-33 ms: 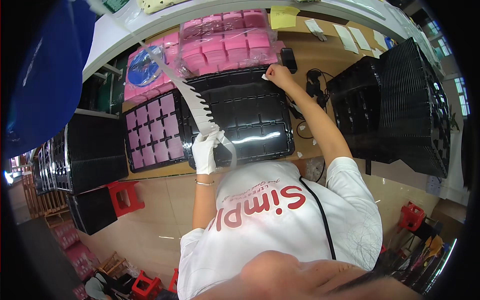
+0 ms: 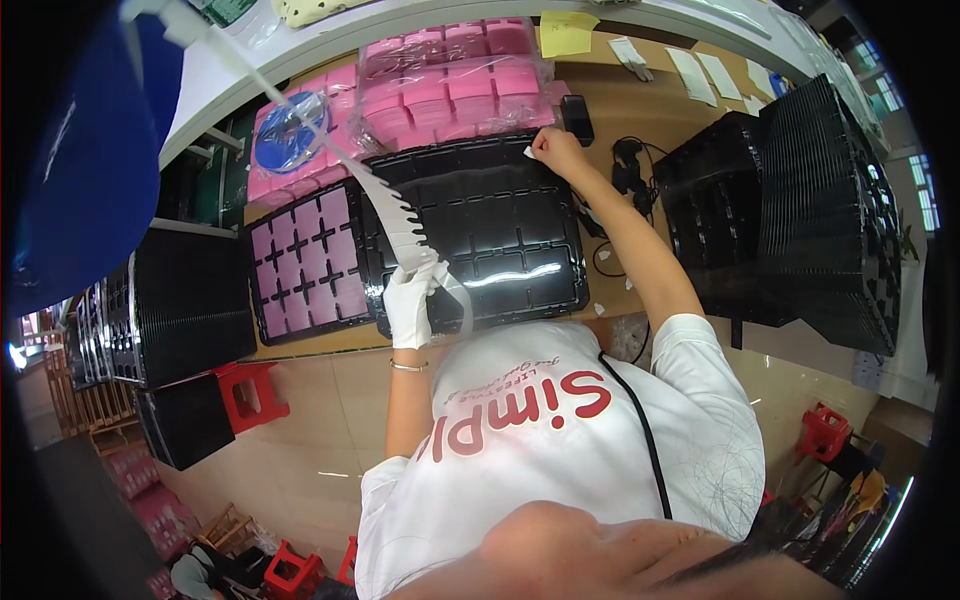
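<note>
My left hand (image 2: 409,305), in a white glove, is closed on a long white strip (image 2: 398,222) with a row of tab-like pieces along one edge. The strip slants up to the far left, and its near end curls beside the glove. Under it lies a black plastic tray (image 2: 480,225) with shallow compartments. At the tray's far right corner my bare right hand (image 2: 558,152) pinches a small white piece (image 2: 529,153). To the left is a second black tray (image 2: 312,262) filled with pink-purple pieces.
Pink foam blocks (image 2: 450,95) in clear film stand behind the tray, with a blue disc (image 2: 290,135) on the left ones. Tall black tray stacks rise at right (image 2: 815,215) and left (image 2: 190,305). A large blue round shape (image 2: 85,150) fills the upper left. Black cable (image 2: 632,170) lies right.
The far part of the white strip has swung a little down and to the left. The large blue shape has shifted slightly left. Both hands stay in place.
</note>
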The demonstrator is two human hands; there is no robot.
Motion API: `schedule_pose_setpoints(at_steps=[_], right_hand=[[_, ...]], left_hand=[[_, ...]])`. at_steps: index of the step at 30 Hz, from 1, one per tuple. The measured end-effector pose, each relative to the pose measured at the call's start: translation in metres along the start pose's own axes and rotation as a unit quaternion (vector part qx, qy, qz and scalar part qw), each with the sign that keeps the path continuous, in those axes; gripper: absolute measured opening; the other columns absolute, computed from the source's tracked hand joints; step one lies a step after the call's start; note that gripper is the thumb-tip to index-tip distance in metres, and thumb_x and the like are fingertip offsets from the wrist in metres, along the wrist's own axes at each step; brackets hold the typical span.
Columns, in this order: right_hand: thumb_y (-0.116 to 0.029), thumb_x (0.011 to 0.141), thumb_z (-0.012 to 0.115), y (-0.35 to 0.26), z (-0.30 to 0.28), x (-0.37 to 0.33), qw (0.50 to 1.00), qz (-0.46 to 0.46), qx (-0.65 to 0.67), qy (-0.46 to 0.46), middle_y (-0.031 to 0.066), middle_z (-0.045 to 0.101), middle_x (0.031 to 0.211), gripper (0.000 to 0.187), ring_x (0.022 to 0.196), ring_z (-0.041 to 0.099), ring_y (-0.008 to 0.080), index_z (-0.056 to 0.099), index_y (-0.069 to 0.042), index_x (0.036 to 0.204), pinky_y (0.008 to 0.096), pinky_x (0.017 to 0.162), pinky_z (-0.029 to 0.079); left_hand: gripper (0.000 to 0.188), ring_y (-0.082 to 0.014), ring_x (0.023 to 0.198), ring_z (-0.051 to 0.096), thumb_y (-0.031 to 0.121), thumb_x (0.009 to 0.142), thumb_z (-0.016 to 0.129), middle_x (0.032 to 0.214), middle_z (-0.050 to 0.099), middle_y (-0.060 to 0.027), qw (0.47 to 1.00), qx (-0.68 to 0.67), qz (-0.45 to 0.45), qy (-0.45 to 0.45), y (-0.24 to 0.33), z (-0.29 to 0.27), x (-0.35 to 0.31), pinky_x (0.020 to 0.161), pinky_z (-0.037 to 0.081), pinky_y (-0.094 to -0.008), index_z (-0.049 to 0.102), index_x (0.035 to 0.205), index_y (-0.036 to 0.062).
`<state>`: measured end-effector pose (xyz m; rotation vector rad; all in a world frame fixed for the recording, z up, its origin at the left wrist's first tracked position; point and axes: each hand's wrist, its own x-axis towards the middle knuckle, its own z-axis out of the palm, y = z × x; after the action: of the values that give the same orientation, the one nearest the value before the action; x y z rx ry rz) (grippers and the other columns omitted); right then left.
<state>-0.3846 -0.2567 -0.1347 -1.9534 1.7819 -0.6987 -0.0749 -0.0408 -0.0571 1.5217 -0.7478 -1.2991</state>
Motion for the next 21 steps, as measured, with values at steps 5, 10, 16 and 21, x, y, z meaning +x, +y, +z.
schedule_pose_setpoints(at_steps=[5, 10, 16, 21], right_hand=[[-0.019, 0.072, 0.075, 0.003, 0.0, -0.002, 0.999, -0.006, -0.034, 0.006, 0.0078, 0.065, 0.068, 0.014, 0.063, 0.064, 0.0196, 0.07, -0.008, 0.079, 0.0326, 0.06, 0.048], [-0.018, 0.074, 0.073, -0.002, -0.015, -0.01, 0.997, -0.022, 0.045, -0.066, 0.0062, 0.064, 0.07, 0.012, 0.061, 0.06, 0.0172, 0.071, -0.008, 0.08, 0.0304, 0.058, 0.046], [-0.019, 0.078, 0.071, 0.007, -0.01, -0.011, 0.989, -0.008, 0.147, 0.003, 0.0067, 0.068, 0.079, 0.015, 0.069, 0.064, 0.0177, 0.072, -0.006, 0.086, 0.0303, 0.065, 0.049], [-0.013, 0.088, 0.061, -0.005, -0.036, -0.023, 0.849, 0.124, 0.498, -0.125, 0.0092, 0.067, 0.088, 0.015, 0.077, 0.061, 0.0153, 0.065, 0.001, 0.093, 0.0256, 0.068, 0.047]], left_hand=[[0.025, -0.0026, 0.064, 0.051, 0.016, 0.087, 0.071, 0.086, 0.067, -0.0019, 1.0, -0.003, -0.021, 0.022, 0.003, 0.006, -0.001, 0.058, 0.038, -0.0177, 0.066, 0.106, -0.0003], [0.022, -0.002, 0.061, 0.049, 0.017, 0.086, 0.072, 0.08, 0.064, 0.0001, 0.999, 0.001, -0.02, 0.026, 0.001, 0.004, 0.0, 0.057, 0.036, -0.0176, 0.067, 0.1, 0.0004], [0.022, -0.002, 0.06, 0.048, 0.02, 0.086, 0.072, 0.074, 0.062, 0.0012, 1.0, -0.003, -0.007, 0.011, 0.0, 0.006, 0.001, 0.056, 0.035, -0.0172, 0.068, 0.097, 0.0003], [0.023, -0.0026, 0.059, 0.047, 0.022, 0.086, 0.073, 0.073, 0.062, 0.0006, 1.0, 0.001, -0.012, 0.027, 0.008, 0.007, -0.002, 0.055, 0.036, -0.0168, 0.069, 0.093, -0.0002]])
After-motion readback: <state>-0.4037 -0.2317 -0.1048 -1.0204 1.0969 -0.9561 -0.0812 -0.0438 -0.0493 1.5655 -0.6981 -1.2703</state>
